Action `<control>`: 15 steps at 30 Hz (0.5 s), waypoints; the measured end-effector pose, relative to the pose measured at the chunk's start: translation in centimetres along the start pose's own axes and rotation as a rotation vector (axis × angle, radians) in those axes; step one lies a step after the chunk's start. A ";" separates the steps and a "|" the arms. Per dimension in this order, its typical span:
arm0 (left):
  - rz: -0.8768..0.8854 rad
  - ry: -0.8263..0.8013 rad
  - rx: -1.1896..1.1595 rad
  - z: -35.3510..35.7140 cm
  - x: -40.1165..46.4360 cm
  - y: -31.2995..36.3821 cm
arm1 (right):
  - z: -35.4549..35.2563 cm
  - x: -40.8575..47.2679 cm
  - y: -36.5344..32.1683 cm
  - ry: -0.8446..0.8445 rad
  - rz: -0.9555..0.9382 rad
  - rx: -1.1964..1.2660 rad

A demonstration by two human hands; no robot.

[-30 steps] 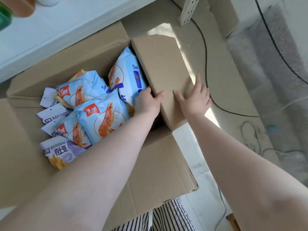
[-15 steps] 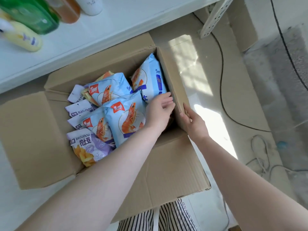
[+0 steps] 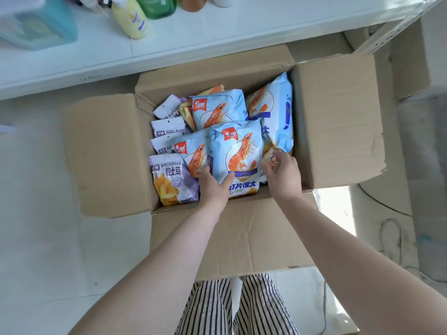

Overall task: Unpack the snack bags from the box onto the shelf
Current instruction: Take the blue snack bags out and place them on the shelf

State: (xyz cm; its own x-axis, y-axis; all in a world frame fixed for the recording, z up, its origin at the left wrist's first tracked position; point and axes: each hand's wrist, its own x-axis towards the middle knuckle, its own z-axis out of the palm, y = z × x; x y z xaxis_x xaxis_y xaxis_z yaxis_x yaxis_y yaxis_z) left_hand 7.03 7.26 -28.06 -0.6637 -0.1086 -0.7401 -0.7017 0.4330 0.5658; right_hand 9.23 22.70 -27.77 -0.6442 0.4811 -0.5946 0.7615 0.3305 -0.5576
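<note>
- Brown cardboard box (image 3: 242, 238) sits open in the middle of the frame, its four flaps folded outward: one to the left, one to the right, one toward the bottom of the frame, one toward the shelf.
- Pale blue prawn-cracker bag (image 3: 238, 155) lies on top of the pile inside the box, at centre, printed with an orange prawn and a red logo.
- The left hand (image 3: 212, 187) grips the lower left edge of that bag, thumb over its front, fingers curled round its side.
- The right hand (image 3: 281, 172) is at the bag's right edge, fingers curled in toward it; whether it has hold of this bag or the one behind it cannot be told.
- More blue prawn bags (image 3: 217, 110) lie above and left of the held one, and another (image 3: 273, 110) leans against the box's right wall.
- Purple-and-white bags marked WATUDOU (image 3: 173, 180) are stacked along the box's left side, the nearest showing yellow fries.
- An orange-yellow bag (image 3: 189, 112) peeks out between the purple and blue ones; its print is too hidden to read.
- White shelf (image 3: 217, 27) runs across the top of the frame, just beyond the box's far flap.
- On the shelf at upper left stand a yellow bottle (image 3: 131, 20), a green bottle (image 3: 157, 6) and a translucent blue container (image 3: 36, 22).
- Striped trousers (image 3: 237, 308) show at the bottom centre, below the near flap.
- Cables (image 3: 396, 240) lie on the floor at lower right.
</note>
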 end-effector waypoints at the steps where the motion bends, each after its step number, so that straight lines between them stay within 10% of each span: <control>1: -0.001 -0.013 -0.016 -0.1 0.2 -0.1 | 0.8 0.2 0.0 -0.046 0.071 0.022; 15: 0.192 -0.086 -0.218 -3.7 0.3 1.7 | 1.5 -1.4 -3.7 -0.431 0.065 0.619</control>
State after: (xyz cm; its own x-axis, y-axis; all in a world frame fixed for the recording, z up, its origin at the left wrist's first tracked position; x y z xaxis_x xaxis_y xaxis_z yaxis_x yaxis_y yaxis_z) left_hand 4.68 4.69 -25.94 -0.7719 0.0369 -0.6347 -0.6107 0.2345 0.7563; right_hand 7.24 19.55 -25.78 -0.6671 0.0820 -0.7404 0.7015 -0.2652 -0.6615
